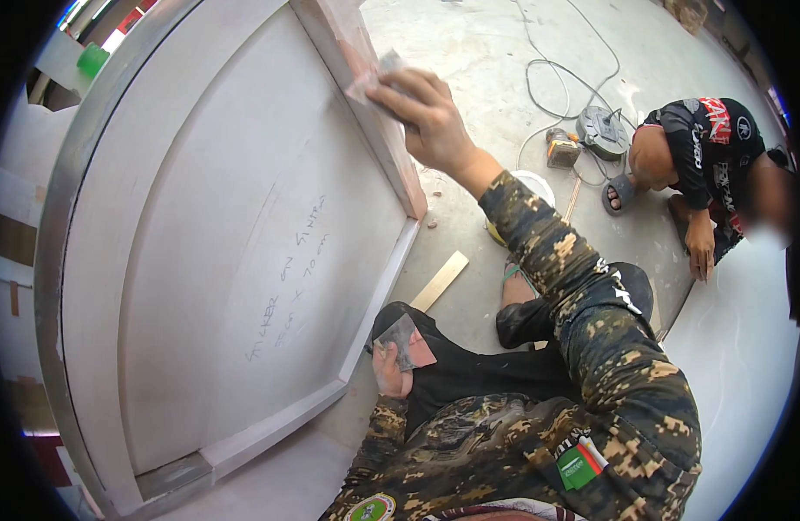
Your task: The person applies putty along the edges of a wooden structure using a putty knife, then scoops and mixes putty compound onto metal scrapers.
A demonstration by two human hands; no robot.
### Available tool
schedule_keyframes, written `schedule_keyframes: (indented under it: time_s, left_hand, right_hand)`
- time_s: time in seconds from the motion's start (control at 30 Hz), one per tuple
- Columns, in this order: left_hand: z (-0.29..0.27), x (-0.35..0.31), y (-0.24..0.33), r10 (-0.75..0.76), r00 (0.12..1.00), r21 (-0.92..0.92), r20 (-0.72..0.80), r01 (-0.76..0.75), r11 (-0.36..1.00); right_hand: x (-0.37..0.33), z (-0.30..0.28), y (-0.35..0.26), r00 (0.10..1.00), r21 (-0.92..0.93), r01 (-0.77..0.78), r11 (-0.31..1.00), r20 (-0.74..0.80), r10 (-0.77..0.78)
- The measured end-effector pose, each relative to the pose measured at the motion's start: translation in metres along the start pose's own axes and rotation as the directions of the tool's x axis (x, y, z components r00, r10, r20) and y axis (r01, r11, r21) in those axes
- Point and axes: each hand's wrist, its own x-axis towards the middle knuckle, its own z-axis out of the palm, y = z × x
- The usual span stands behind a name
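Note:
My right hand (436,120) is raised and closed around a small, flat greyish spreader (362,87), pressing it to the panel's upright wooden edge strip (387,130). Pinkish filler smears that strip. In my left hand (389,372), low by my thigh, is a thin grey plate (396,337) with a lump of pink putty (420,352) on it. The large white framed panel (217,234) stands tilted on my left, with handwriting on its recessed face.
A bare wood strip (441,281) lies on the floor. Beyond are a white bucket (533,185), a power sander (562,148), and a cable reel (602,132) with loose cord. At the right a crouching co-worker (704,156) leans by a white sheet (734,339).

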Motion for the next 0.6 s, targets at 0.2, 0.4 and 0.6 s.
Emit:
schedule_keyframes:
  time_s: [0.2, 0.4, 0.6]
  left_hand:
    - [-0.002, -0.002, 0.003, -0.003, 1.0, 0.007, 0.006, 0.003, 1.0]
    - [0.004, -0.01, -0.013, -0.018, 1.0, -0.046, 0.014, 0.018, 0.999]
    - [0.003, -0.012, -0.01, 0.01, 1.0, -0.029, 0.007, -0.01, 1.0]
  right_hand:
    - [-0.017, -0.009, -0.012, 0.973, 0.227, -0.226, 0.947, 0.006, 0.231]
    - [0.03, 0.008, -0.028, 0.917, 0.498, -0.187, 0.847, -0.222, 0.333]
    - [-0.033, 0.026, -0.017, 0.927, 0.13, -0.31, 0.942, -0.179, 0.33]
